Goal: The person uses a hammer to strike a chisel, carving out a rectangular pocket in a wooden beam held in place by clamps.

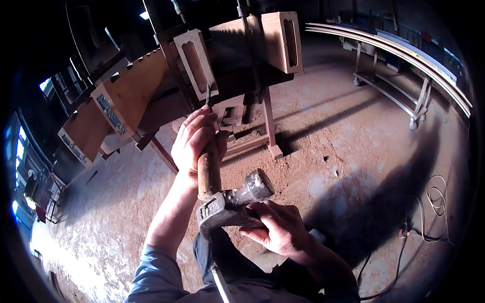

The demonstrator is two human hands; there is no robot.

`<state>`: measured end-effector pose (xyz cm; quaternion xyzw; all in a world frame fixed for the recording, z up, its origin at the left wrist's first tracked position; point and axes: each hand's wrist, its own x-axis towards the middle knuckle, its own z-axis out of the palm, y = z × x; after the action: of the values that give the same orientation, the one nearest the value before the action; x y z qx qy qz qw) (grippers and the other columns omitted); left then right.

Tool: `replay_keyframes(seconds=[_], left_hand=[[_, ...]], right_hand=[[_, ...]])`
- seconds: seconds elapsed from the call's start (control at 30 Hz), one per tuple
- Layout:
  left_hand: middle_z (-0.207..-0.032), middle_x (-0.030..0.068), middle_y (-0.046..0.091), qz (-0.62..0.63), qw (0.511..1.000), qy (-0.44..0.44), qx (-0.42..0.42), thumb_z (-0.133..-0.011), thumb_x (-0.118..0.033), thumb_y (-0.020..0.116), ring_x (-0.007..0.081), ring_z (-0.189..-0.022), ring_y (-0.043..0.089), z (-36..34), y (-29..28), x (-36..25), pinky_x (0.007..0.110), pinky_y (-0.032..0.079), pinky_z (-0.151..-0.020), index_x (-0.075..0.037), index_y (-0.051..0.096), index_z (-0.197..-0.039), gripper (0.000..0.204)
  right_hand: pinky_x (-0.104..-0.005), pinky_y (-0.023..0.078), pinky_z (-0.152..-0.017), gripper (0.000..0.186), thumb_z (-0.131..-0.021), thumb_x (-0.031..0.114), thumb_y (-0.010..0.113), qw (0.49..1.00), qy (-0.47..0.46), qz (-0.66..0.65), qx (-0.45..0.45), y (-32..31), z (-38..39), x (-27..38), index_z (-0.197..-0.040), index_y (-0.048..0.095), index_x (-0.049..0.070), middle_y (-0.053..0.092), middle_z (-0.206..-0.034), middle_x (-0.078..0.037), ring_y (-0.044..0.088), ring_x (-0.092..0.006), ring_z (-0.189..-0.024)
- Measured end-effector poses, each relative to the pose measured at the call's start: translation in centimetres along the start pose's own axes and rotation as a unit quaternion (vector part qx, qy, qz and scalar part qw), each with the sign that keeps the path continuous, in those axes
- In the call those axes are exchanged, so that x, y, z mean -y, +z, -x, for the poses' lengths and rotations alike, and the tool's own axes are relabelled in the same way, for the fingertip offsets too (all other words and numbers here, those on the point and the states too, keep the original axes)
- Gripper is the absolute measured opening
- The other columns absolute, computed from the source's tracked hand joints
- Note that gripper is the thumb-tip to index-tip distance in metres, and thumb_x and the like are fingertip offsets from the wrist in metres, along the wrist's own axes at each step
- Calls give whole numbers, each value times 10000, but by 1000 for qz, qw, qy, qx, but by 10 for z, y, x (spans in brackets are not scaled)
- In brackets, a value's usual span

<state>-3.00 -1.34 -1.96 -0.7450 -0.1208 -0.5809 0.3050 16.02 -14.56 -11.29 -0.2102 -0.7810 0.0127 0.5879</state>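
Brown wooden-handled metal chisel (208, 174) near nine o'clock, its tip at a pale, slotted wooden block (195, 65): from afar I see my left hand (194, 136) outstretched, wrapped round the chisel; my right hand (278, 227), at five, grips a grey metal hammer (256, 188).

Your left hand (194, 139) is curled ahead on an outstretched forearm (169, 214), while your right hand (283, 230) grips nearer your torso (247, 294).
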Motion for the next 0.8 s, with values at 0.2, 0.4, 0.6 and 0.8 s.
replay_keyframes(seconds=[0.2, 0.4, 0.6, 0.8], left_hand=[[-1033, 138, 730, -54, 998, -27, 15, -806, -90, 830, 349, -1069, 723, -11, 3, -12, 417, 605, -919, -50, 646, -950, 237], [-1016, 146, 724, -85, 996, -18, 26, -775, -122, 844, 353, -1067, 711, -15, 8, -19, 418, 589, -918, -32, 666, -938, 258], [-1038, 145, 719, -70, 997, -8, 29, -770, -102, 842, 362, -1065, 710, -16, 11, -18, 425, 592, -935, -36, 659, -989, 293], [-1124, 146, 733, 35, 991, -128, -17, -863, 17, 765, 280, -1100, 719, -8, -9, -1, 350, 585, -969, -29, 630, -1086, 265]], right_hand=[[-324, 530, -524, 686, -793, 245, 893, 998, -49, 38, -23, -13, -2, 5, -1356, 582, 5, 588, -788, -46, 613, -175, -605], [-326, 582, -595, 480, -802, 267, 883, 994, 27, 106, 21, -21, -1, 0, -1147, 645, 31, 681, -901, -110, 701, -253, -693], [-422, 534, -622, 469, -796, 342, 876, 996, 53, 68, 6, -10, 25, -24, -1022, 604, 34, 681, -841, -124, 662, -331, -669], [-371, 590, -614, 488, -784, 275, 901, 995, 63, 72, -5, -25, 17, -4, -1123, 651, 28, 719, -877, -94, 727, -273, -709]])
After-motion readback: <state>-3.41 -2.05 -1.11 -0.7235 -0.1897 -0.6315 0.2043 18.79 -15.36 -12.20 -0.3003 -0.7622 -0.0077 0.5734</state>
